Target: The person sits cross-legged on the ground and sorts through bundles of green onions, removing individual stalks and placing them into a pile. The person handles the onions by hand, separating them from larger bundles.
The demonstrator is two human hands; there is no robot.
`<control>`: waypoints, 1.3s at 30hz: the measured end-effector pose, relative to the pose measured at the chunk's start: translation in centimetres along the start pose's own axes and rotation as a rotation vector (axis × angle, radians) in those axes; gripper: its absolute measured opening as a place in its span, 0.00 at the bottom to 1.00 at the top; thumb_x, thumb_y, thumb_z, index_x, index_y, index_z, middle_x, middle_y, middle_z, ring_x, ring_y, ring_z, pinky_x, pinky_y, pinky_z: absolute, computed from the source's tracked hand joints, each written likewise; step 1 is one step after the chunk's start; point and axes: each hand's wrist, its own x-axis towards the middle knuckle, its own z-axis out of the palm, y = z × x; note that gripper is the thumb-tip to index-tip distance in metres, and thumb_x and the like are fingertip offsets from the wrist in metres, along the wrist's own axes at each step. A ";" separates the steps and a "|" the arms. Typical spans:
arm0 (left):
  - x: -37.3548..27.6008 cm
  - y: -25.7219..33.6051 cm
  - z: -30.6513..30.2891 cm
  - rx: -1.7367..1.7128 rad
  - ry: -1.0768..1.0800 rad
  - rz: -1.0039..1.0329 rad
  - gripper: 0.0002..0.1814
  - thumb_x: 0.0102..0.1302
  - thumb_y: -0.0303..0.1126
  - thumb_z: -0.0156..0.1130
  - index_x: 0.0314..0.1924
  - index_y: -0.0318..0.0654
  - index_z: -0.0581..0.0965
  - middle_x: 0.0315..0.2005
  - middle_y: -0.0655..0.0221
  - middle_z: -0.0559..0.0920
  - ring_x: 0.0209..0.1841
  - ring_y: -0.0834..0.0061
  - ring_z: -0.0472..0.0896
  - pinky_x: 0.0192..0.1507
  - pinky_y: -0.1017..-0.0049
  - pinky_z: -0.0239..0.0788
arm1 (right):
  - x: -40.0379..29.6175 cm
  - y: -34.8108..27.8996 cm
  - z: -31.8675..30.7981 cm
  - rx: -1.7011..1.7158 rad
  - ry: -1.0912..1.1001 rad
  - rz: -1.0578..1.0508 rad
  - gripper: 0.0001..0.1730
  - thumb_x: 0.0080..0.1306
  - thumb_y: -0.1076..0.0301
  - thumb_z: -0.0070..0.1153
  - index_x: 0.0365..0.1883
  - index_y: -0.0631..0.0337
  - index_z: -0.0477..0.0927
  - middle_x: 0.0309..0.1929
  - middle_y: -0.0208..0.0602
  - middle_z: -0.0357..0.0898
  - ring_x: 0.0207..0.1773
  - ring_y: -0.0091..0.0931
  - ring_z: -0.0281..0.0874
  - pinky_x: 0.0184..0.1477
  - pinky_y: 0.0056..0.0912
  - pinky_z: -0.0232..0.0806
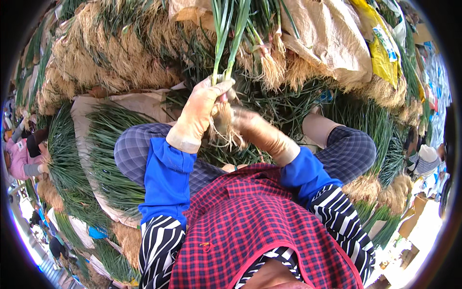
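Note:
Gloved, my left hand (198, 108) grips a few green onion plants (231, 50) just above their pale pink bulbs. Their green leaves point up, away from me. Below the grip hangs a tuft of tan roots (224, 123). My right hand (258, 132), also gloved, is beside those roots and blurred. Its fingers are too smeared to tell whether they hold or only touch the roots. Between my bent legs lie loose green leaves (252, 153).
Large heaps of rooted onion plants (108, 54) stand ahead, partly under a tan woven sack (325, 36) and a yellow bag (382, 47). At my left, green leaves (112, 155) lie on a pale sheet (85, 144). A person in pink (25, 155) sits at far left.

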 end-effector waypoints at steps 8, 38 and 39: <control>0.8 -2.1 -0.2 -0.013 -0.057 0.074 0.05 0.65 0.28 0.58 0.38 0.35 0.74 0.23 0.70 0.79 0.22 0.83 0.72 0.25 0.85 0.65 | -6.3 -4.3 -4.2 0.006 -0.164 0.223 0.10 0.65 0.65 0.56 0.38 0.64 0.78 0.23 0.23 0.73 0.15 0.11 0.57 0.17 0.14 0.46; 0.3 -2.7 0.6 0.041 0.022 0.096 0.04 0.62 0.27 0.57 0.36 0.35 0.73 0.24 0.65 0.79 0.23 0.80 0.73 0.30 0.80 0.70 | 0.0 -4.9 -5.3 -0.552 0.433 0.053 0.26 0.65 0.51 0.55 0.53 0.62 0.76 0.36 0.36 0.82 0.34 0.21 0.77 0.36 0.26 0.70; 0.7 -2.9 0.2 0.047 -0.024 0.029 0.06 0.62 0.26 0.57 0.38 0.34 0.74 0.24 0.65 0.79 0.24 0.78 0.75 0.31 0.78 0.72 | 1.9 -4.4 -4.8 -0.516 0.507 -0.140 0.26 0.64 0.51 0.56 0.50 0.63 0.77 0.36 0.35 0.82 0.33 0.19 0.75 0.35 0.25 0.68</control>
